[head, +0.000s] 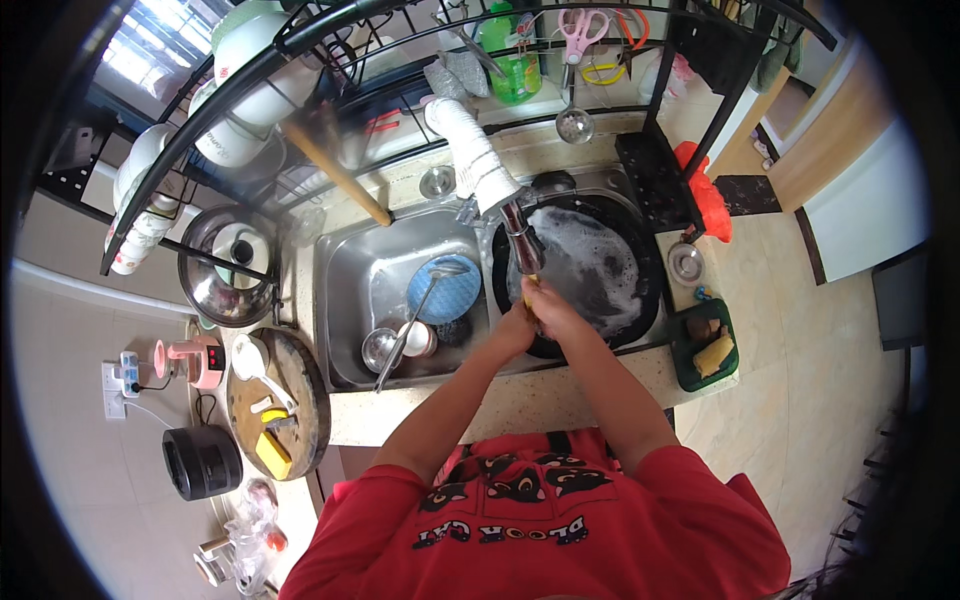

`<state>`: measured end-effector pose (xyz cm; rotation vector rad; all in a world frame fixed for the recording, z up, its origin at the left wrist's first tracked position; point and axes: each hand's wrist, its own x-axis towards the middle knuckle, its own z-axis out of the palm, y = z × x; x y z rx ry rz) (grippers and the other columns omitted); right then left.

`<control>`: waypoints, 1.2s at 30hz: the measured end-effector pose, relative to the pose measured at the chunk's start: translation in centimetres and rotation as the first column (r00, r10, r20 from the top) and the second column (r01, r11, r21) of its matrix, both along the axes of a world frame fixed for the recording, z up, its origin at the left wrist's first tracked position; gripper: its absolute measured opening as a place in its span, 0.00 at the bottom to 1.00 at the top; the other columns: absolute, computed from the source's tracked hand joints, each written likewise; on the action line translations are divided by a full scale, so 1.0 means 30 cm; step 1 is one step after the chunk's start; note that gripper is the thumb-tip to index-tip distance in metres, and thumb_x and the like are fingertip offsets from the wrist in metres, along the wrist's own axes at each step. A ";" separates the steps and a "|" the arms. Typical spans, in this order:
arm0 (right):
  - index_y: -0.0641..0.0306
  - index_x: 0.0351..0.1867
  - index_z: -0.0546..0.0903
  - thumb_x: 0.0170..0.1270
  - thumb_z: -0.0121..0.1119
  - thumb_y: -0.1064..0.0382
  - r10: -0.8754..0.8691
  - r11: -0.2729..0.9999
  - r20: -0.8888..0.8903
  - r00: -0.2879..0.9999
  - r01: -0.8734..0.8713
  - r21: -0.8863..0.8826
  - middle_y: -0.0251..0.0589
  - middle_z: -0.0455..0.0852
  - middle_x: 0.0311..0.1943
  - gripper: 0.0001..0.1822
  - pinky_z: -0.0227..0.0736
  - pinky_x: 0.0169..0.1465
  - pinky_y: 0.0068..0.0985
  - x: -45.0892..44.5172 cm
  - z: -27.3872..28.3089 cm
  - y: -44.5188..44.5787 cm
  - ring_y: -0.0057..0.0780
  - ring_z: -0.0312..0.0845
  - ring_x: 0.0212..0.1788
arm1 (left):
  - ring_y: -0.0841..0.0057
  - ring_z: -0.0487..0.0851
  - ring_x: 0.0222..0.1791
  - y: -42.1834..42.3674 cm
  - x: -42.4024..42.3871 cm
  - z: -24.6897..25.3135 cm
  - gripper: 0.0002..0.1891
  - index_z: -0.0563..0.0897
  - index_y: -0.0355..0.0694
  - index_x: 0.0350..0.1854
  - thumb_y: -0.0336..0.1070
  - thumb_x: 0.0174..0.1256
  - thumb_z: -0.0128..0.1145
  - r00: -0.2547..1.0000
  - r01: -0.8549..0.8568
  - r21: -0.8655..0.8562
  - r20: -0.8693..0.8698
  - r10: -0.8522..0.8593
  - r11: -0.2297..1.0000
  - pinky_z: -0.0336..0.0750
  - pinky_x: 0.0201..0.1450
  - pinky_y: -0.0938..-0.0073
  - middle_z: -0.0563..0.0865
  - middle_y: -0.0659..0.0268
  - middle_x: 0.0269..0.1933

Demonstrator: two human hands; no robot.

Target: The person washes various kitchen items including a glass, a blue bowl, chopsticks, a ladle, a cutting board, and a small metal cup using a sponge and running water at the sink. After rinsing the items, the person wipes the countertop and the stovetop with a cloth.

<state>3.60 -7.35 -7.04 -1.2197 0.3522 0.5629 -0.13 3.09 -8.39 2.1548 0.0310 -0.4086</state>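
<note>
My left hand [514,330] and my right hand [553,306] meet beneath the spout of a metal faucet [523,238]. Between their fingers shows a small yellow item [529,298], mostly hidden, perhaps a sponge. Below and to the right, a large black wok [654,274] fills the right sink basin and holds foamy water [592,262]. White cloth [469,150] wraps the upper faucet. In the left steel basin [352,247], a metal ladle [420,311] leans across a blue patterned dish [459,289], near a white cup [418,340] and a small metal bowl [380,349].
A black dish rack [217,97] arches overhead, with bowls at left. On the left counter, a round wooden board [247,390] carries a yellow sponge [273,455] and a white spoon [251,358]. A green tray [684,364] with food pieces sits by the counter's right edge.
</note>
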 end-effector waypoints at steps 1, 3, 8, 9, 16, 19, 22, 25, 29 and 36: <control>0.61 0.55 0.69 0.69 0.50 0.49 -0.015 1.000 -0.042 0.999 0.015 -0.008 0.38 0.74 0.42 0.22 0.70 0.41 0.30 0.007 -0.002 0.027 0.27 0.72 0.39 | 0.58 0.78 0.19 0.027 -0.003 -0.064 0.12 0.67 0.34 0.47 0.38 0.69 0.41 0.979 0.043 0.102 0.195 -0.062 0.994 0.71 0.22 0.58 0.81 0.53 0.28; 0.62 0.51 0.70 0.69 0.51 0.52 -0.090 0.996 -0.134 0.987 0.086 -0.041 0.38 0.74 0.36 0.17 0.71 0.35 0.29 0.034 -0.068 0.038 0.27 0.72 0.33 | 0.48 0.79 0.24 0.028 -0.006 -0.015 0.14 0.66 0.31 0.46 0.39 0.69 0.41 0.962 0.173 0.191 0.177 -0.207 0.966 0.71 0.27 0.51 0.81 0.46 0.29; 0.59 0.34 0.70 0.70 0.48 0.60 -0.312 0.882 -0.401 0.861 0.419 0.215 0.35 0.70 0.23 0.07 0.68 0.27 0.28 0.070 -0.134 0.013 0.26 0.67 0.22 | 0.42 0.79 0.29 0.010 -0.063 0.184 0.13 0.67 0.30 0.40 0.39 0.69 0.41 0.966 0.238 0.321 0.022 -0.258 0.917 0.70 0.33 0.46 0.80 0.39 0.30; 0.58 0.33 0.70 0.70 0.48 0.60 -0.362 0.832 -0.458 0.812 0.503 0.235 0.35 0.69 0.22 0.08 0.67 0.26 0.27 0.070 -0.133 0.007 0.26 0.65 0.21 | 0.42 0.79 0.29 0.019 -0.081 0.194 0.12 0.67 0.31 0.39 0.39 0.70 0.41 0.959 0.258 0.316 0.030 -0.281 0.913 0.70 0.33 0.45 0.80 0.40 0.29; 0.62 0.32 0.67 0.72 0.45 0.59 -0.397 0.707 -0.559 0.728 0.631 0.320 0.34 0.66 0.22 0.11 0.61 0.21 0.24 0.106 -0.144 -0.003 0.25 0.59 0.19 | 0.43 0.78 0.34 0.133 -0.124 0.216 0.14 0.69 0.35 0.39 0.43 0.72 0.41 0.940 0.319 0.156 0.077 -0.334 0.935 0.68 0.36 0.45 0.79 0.42 0.31; 0.64 0.35 0.69 0.71 0.47 0.58 -0.426 0.761 -0.503 0.752 0.599 0.250 0.37 0.70 0.25 0.11 0.64 0.21 0.24 0.126 -0.162 -0.002 0.28 0.66 0.21 | 0.51 0.79 0.28 0.153 -0.131 0.270 0.15 0.70 0.35 0.34 0.43 0.71 0.42 0.978 0.208 0.123 -0.035 -0.205 0.970 0.68 0.31 0.54 0.78 0.49 0.28; 0.66 0.42 0.70 0.68 0.50 0.56 -0.587 0.808 -0.219 0.779 0.581 -0.097 0.40 0.77 0.30 0.14 0.71 0.26 0.27 0.188 -0.135 -0.063 0.33 0.75 0.26 | 0.66 0.76 0.23 0.247 -0.171 0.293 0.16 0.72 0.37 0.34 0.46 0.72 0.42 0.945 0.311 0.076 0.086 -0.317 0.947 0.68 0.27 0.65 0.76 0.60 0.25; 0.66 0.50 0.71 0.65 0.55 0.54 -0.086 0.613 0.366 0.927 0.338 -0.714 0.46 0.81 0.36 0.20 0.75 0.42 0.36 0.178 -0.227 -0.291 0.42 0.80 0.33 | 0.80 0.70 0.21 0.305 -0.199 0.370 0.16 0.74 0.40 0.34 0.48 0.72 0.43 0.966 0.166 -0.139 -0.176 -0.189 0.976 0.65 0.24 0.76 0.72 0.72 0.23; 0.62 0.56 0.72 0.66 0.51 0.54 0.585 0.095 0.215 0.782 0.198 -0.976 0.52 0.75 0.54 0.21 0.64 0.60 0.40 0.110 -0.159 -0.265 0.47 0.69 0.57 | 0.87 0.62 0.19 0.318 -0.189 0.348 0.20 0.80 0.46 0.42 0.56 0.71 0.43 0.809 -0.317 -0.390 -0.587 0.032 0.864 0.57 0.20 0.81 0.66 0.78 0.21; 0.67 0.47 0.76 0.57 0.56 0.68 0.311 0.803 0.080 0.947 -0.216 -0.556 0.46 0.79 0.44 0.15 0.70 0.49 0.32 0.070 -0.259 -0.313 0.37 0.76 0.47 | 0.70 0.78 0.27 0.099 -0.038 0.060 0.11 0.76 0.38 0.46 0.35 0.66 0.48 0.984 -0.166 -0.260 0.012 0.176 0.951 0.73 0.31 0.68 0.79 0.62 0.26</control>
